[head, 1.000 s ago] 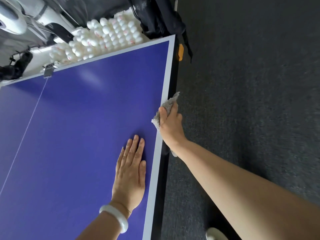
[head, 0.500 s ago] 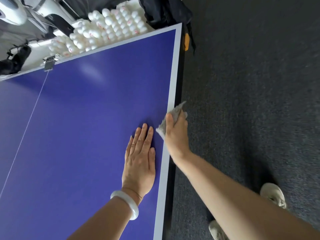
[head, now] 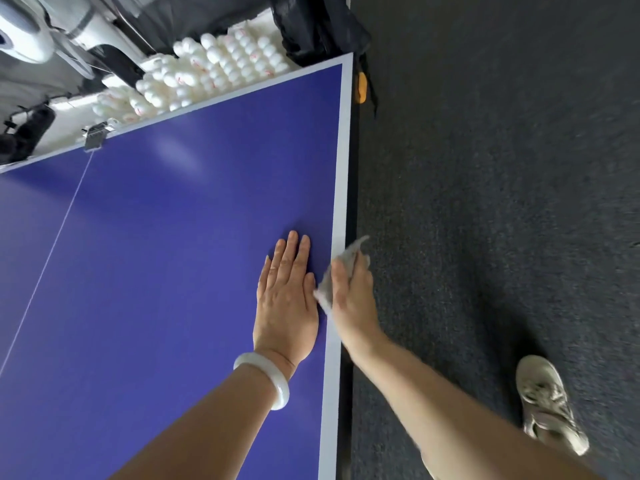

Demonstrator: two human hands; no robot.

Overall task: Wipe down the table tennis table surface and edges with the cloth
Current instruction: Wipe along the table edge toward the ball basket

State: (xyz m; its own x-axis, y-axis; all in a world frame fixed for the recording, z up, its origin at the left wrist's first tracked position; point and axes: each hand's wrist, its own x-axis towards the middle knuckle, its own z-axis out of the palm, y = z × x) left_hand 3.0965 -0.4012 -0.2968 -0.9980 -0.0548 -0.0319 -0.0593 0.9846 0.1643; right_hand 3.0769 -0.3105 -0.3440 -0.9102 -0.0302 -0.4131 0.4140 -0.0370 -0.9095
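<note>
The blue table tennis table fills the left of the view, with a white border line along its right edge. My left hand lies flat on the blue surface near that edge, fingers straight, a white bangle on the wrist. Just to its right, my right hand grips a grey cloth folded over the table's right side edge, thumb on top and fingers down the side. Part of the cloth is hidden under the hand.
Several white balls lie heaped in a tray beyond the far end. A metal clamp sits on the far edge and a black bag hangs at the corner. Dark carpet lies to the right, where my shoe stands.
My right hand has slid the cloth back toward me along the table's right edge. My left hand has stayed flat on the surface, and my shoe has stepped into view on the carpet.
</note>
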